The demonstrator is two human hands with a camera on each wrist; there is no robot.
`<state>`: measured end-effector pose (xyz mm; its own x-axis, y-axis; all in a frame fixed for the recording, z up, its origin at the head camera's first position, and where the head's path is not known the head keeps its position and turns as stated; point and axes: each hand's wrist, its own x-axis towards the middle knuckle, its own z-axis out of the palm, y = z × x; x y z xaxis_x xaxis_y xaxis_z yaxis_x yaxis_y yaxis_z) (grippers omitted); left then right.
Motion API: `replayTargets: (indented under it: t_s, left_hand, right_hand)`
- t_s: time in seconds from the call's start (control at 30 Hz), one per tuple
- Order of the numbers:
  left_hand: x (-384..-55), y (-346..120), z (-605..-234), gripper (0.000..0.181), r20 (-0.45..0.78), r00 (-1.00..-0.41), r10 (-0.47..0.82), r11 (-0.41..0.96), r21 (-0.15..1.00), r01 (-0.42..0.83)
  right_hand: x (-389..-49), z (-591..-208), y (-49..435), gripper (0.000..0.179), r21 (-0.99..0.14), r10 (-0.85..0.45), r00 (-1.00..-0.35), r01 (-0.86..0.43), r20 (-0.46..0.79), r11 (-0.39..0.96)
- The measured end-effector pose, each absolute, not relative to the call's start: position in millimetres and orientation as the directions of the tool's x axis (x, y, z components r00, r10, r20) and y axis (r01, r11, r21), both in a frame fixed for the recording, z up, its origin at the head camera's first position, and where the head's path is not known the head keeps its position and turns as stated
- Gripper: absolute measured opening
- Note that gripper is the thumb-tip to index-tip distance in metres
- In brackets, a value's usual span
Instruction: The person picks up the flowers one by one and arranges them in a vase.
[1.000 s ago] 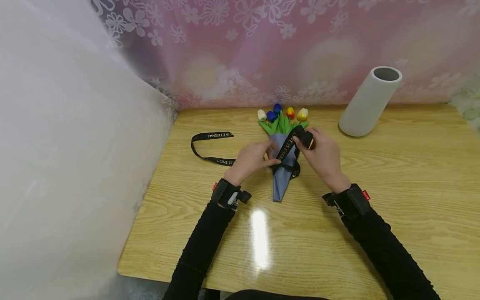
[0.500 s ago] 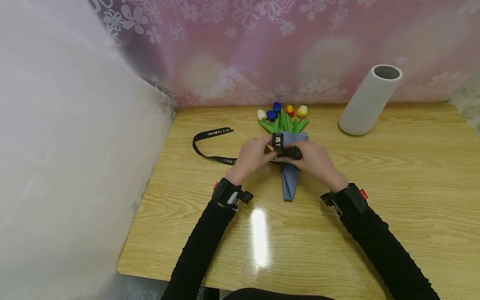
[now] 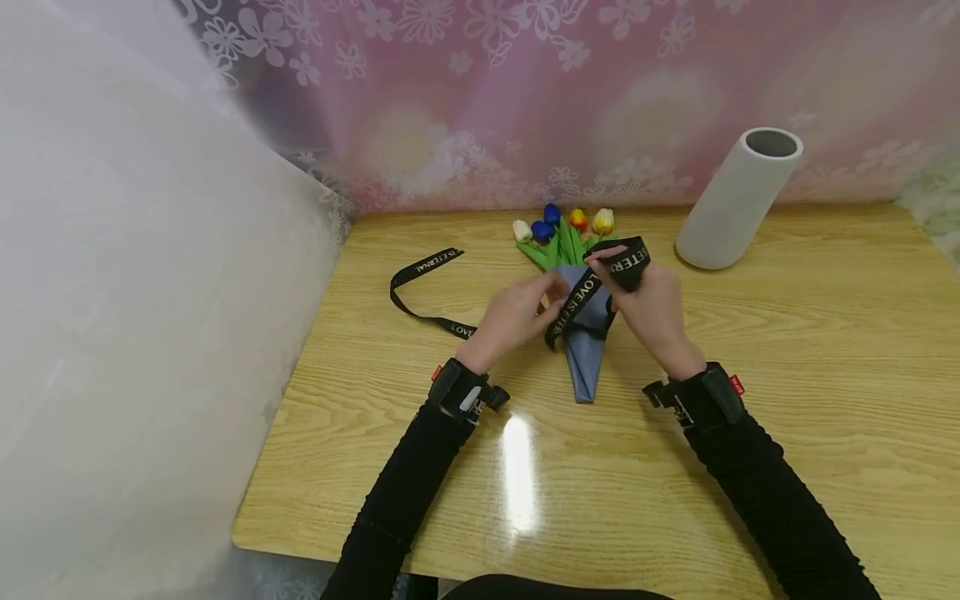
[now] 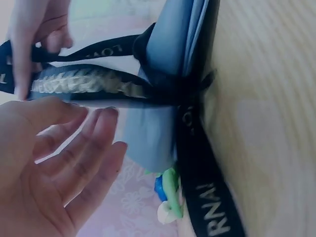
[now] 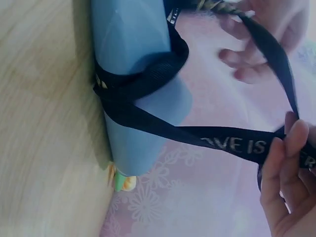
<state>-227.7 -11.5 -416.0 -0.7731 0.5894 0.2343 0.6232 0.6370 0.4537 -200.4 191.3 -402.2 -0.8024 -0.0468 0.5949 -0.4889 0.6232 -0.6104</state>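
Observation:
A small tulip bouquet in blue-grey wrapping (image 3: 584, 367) lies on the table, its blooms toward the back. Black ribbon (image 3: 579, 302) printed with gold lettering circles the wrapping and rises in a loop on the near side. My right hand (image 3: 657, 315) pinches this ribbon between thumb and fingers above the bouquet's right side; a folded length hangs over the fingers. At the left side, my left hand (image 3: 513, 321) has its fingers loosely extended and apart. In the left wrist view its thumb lies right beside the ribbon (image 4: 94, 85), and no grip shows.
A loose ribbon tail (image 3: 408, 275) curves across the table left of the bouquet. The white vase (image 3: 735, 204) with a slanted body stands at the back right. Behind the wooden table (image 3: 810, 350) hangs a pink floral curtain (image 3: 420, 100).
Both hands met over the bouquet half a second ago; now the right hand has moved right and up, drawing the ribbon with it. The bouquet's lower end has shifted right.

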Motion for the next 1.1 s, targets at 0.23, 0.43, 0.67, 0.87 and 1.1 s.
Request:
replayTargets:
  t_s: [0.23, 0.43, 0.67, 0.87, 1.1]
  left_hand:
    - [-222, 0, -428, 0.032, 0.164, -0.737, 0.656, 0.652, 0.37, 0.662]
    - [-215, 8, -437, 0.028, 0.132, -0.695, 0.707, 0.633, 0.321, 0.705]
    - [-213, 8, -437, 0.013, 0.105, -0.714, 0.692, 0.653, 0.33, 0.682]
    - [-214, 7, -433, 0.008, 0.124, -0.736, 0.666, 0.664, 0.351, 0.66]
    - [-214, 5, -426, 0.008, 0.162, -0.738, 0.655, 0.649, 0.38, 0.659]
  right_hand:
    - [-202, -387, 199, 0.017, -0.668, 0.106, -0.741, -0.522, 0.663, 0.529]
    - [-200, -371, 217, 0.024, -0.703, 0.145, -0.763, -0.481, 0.63, 0.524]
    - [-192, -353, 262, 0.04, -0.399, -0.168, -0.958, -0.251, 0.232, 0.882]
    - [-199, -361, 279, 0.038, -0.259, -0.302, -0.941, -0.257, -0.154, 0.931]
    - [-203, -371, 266, 0.045, -0.302, -0.314, -0.934, -0.254, -0.171, 0.919]
